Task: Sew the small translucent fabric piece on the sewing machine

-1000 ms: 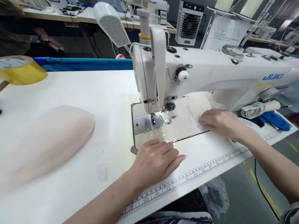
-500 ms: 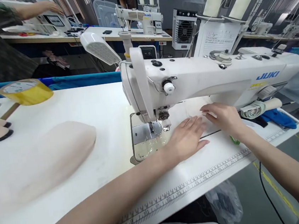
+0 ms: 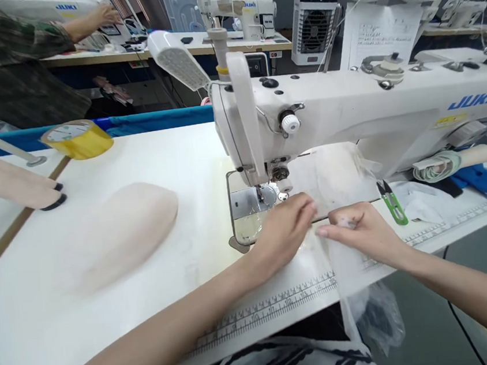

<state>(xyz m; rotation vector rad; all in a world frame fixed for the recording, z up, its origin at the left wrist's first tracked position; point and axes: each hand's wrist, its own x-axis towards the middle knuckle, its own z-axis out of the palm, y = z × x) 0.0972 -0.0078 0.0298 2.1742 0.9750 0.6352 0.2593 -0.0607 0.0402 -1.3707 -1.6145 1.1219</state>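
Observation:
My right hand (image 3: 364, 231) is closed in a pinch on a sheer white fabric (image 3: 345, 264), which hangs from it over the table's front edge. Beside it, my left hand (image 3: 285, 224) lies just right of the needle area with its fingers curled together; what they hold, if anything, is hidden. Both hands are in front of the white sewing machine (image 3: 348, 102). Under the machine's arm lies more pale, thin fabric (image 3: 338, 175). Green thread snips (image 3: 394, 204) rest right of my right hand, beside a crumpled white cloth (image 3: 423, 201).
A sheer beige piece (image 3: 144, 228) lies on the left of the table. Behind it are a yellow tape roll (image 3: 91, 141) and beige black-tipped forms (image 3: 21, 182). A blue cloth (image 3: 484, 180) and a wrapped roll (image 3: 454, 162) sit at right. A co-worker's arm (image 3: 83, 25) reaches at back left.
My hands have drawn back from under the machine arm towards the front edge. The sheer fabric now hangs from my right hand, and the snips are uncovered. The view has shifted.

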